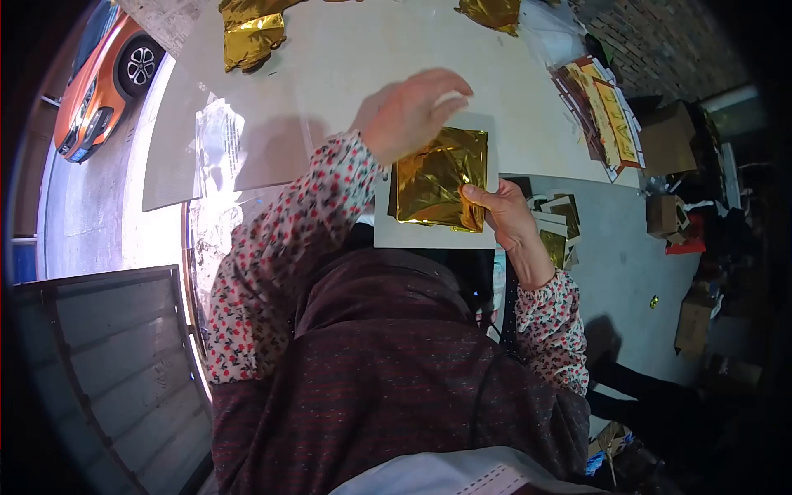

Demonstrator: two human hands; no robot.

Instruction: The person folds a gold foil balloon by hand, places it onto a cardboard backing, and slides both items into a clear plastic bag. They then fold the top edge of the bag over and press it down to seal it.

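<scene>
A wrinkled sheet of shiny gold foil (pixel 437 186) lies over a white board (pixel 392 235) at the near edge of the table, close to my body. My right hand (pixel 507 214) grips the foil's lower right corner, with the thumb pressed on top and the other fingers underneath, partly hidden. Above the foil's upper left corner, my left hand (pixel 417 111) is raised, slightly blurred. Its fingers are stretched out, the thumb stands apart, and nothing shows in it.
On the pale table (pixel 330 95), crumpled gold foil (pixel 252 37) lies at the far left and another gold piece (pixel 492 12) at the far edge. Printed card pieces (pixel 598 115) rest at its right end. Cardboard boxes (pixel 667 140) stand right; an orange car (pixel 107 91) is outside left.
</scene>
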